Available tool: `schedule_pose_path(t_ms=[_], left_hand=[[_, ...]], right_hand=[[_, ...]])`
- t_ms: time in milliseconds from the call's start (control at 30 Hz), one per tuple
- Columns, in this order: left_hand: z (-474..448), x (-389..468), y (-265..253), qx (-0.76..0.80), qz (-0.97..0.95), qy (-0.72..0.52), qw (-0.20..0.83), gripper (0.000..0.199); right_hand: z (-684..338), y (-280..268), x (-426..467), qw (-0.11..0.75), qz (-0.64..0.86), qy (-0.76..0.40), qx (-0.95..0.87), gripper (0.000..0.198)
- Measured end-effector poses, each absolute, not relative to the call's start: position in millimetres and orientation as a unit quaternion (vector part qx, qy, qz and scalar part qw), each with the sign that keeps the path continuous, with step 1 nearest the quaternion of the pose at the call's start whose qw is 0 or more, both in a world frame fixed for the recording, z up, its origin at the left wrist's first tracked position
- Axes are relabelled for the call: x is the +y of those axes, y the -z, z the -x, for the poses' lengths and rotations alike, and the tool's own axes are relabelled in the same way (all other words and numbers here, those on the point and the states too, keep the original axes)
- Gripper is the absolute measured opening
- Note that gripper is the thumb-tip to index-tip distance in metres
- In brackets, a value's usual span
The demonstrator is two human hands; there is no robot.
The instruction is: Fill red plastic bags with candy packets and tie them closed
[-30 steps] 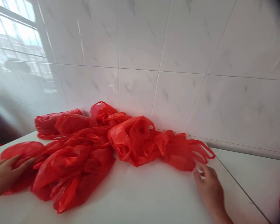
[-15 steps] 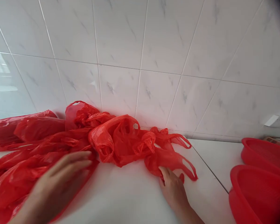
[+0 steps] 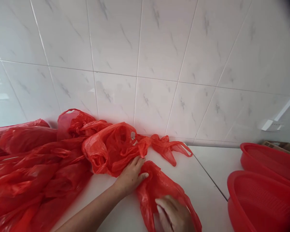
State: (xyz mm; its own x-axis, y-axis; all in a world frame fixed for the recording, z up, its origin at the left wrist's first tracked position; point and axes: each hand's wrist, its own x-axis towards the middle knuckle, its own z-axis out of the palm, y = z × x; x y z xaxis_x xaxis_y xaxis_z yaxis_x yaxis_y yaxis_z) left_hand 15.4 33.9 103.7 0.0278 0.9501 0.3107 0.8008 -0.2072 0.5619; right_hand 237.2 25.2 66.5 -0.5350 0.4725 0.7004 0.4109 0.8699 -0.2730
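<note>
The bags (image 3: 159,183) at 6 and 8 o'clock are thin, crinkled, glossy plastic; the baskets (image 3: 246,190) at 4, smooth perforated plastic; the tiles (image 3: 159,42) at 12, shiny; the table (image 3: 198,180), smooth, almost matt; the box (image 3: 287,148) at 3, cardboard

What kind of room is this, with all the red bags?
It may be a kitchen or a workroom, but I can't be sure. There's a shiny tiled wall, a white tabletop and red baskets with little holes.
</note>
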Motion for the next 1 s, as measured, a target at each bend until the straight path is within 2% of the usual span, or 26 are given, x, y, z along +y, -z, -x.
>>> schedule_pose_path(t_ms=[100, 167, 267, 300, 333, 400, 467, 600, 767, 833, 900, 933, 1000], left_hand=[[-19.4, 28.0, -98.8, 0.621, -0.687, -0.362, 0.102, 0.036], [-25.5, 16.8, -95.4, 0.606, -0.690, -0.379, 0.115, 0.036], [-34.6, 4.4, -87.7, 0.570, -0.720, -0.365, 0.153, 0.068], [-36.3, 3.1, -84.7, 0.561, -0.731, -0.355, 0.159, 0.072], [-36.9, 3.4, -81.8, 0.556, -0.739, -0.346, 0.161, 0.066], [-34.3, 7.4, -76.8, 0.553, -0.743, -0.344, 0.155, 0.042], [-27.4, 13.6, -74.3, 0.556, -0.735, -0.358, 0.150, 0.030], [-12.9, 20.5, -77.8, 0.568, -0.712, -0.393, 0.129, 0.024], [-24.4, 3.0, -93.9, 0.528, -0.723, -0.442, 0.051, 0.017], [-38.0, -7.5, -98.5, 0.454, -0.791, -0.409, 0.029, 0.040], [-51.4, -13.9, -98.4, 0.417, -0.842, -0.340, 0.052, 0.068], [-56.5, -14.7, -96.7, 0.437, -0.841, -0.308, 0.081, 0.076], [-61.0, -11.9, -91.1, 0.527, -0.790, -0.281, 0.139, 0.079]], right_hand=[[-248.2, -73.4, 40.1, 0.465, 0.308, 0.048, -0.829, 0.022], [-255.3, -73.8, 48.9, 0.448, 0.352, 0.047, -0.820, 0.027], [-261.9, -68.5, 57.2, 0.368, 0.423, 0.008, -0.828, 0.045], [-262.9, -67.4, 58.5, 0.339, 0.443, -0.016, -0.830, 0.051], [-263.6, -67.5, 59.3, 0.313, 0.462, -0.051, -0.828, 0.051], [-265.2, -71.4, 60.5, 0.276, 0.501, -0.157, -0.805, 0.034], [-268.9, -78.6, 62.9, 0.276, 0.534, -0.269, -0.753, 0.021], [-281.3, -90.0, 71.9, 0.350, 0.559, -0.390, -0.643, 0.022], [-280.1, -93.4, 68.8, 0.402, 0.554, -0.429, -0.590, 0.023], [-274.2, -95.8, 62.5, 0.405, 0.535, -0.446, -0.593, 0.023], [-270.3, -100.0, 57.3, 0.394, 0.511, -0.467, -0.605, 0.024], [-270.0, -102.6, 55.9, 0.387, 0.498, -0.477, -0.612, 0.024], [-273.0, -107.4, 55.7, 0.367, 0.479, -0.491, -0.629, 0.024]])
